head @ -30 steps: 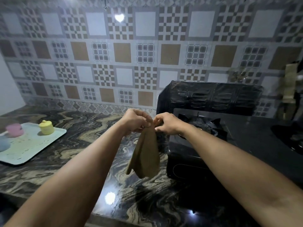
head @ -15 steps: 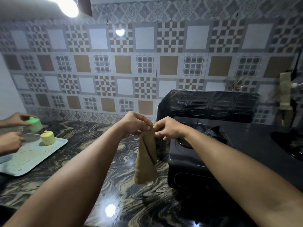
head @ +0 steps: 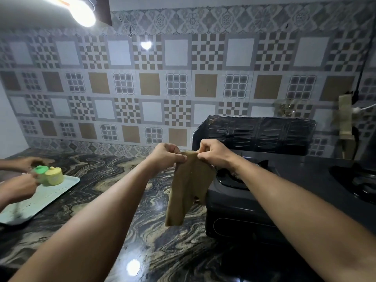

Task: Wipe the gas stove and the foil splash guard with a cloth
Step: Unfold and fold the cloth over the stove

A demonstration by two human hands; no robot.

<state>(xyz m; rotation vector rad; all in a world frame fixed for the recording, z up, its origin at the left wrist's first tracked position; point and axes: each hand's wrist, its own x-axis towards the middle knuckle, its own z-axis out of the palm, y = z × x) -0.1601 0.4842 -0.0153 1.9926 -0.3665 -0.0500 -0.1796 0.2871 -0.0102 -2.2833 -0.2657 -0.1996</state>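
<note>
My left hand (head: 165,157) and my right hand (head: 215,152) are raised side by side over the counter, each pinching the top edge of the brown cloth (head: 188,186) between thumb and curled fingertips, with a short span of hem stretched between them. The cloth hangs straight down in loose folds, its lower edge in the air above the marbled countertop (head: 114,180), touching nothing I can see. The black gas stove (head: 240,218) sits at about four o'clock from the cloth, its near left corner just beside the hanging fabric; one burner (head: 234,177) shows under my right wrist. The foil splash guard (head: 260,135) stands upright along the stove's back and left edge, at two o'clock from my hands, against the tiled wall (head: 177,88). Bare countertop runs from six to nine o'clock below my forearms. Far off at nine o'clock, another person's hands (head: 19,187) hold small green and yellow containers (head: 48,176) over a pale tray (head: 38,200) near the counter's left edge.
</note>
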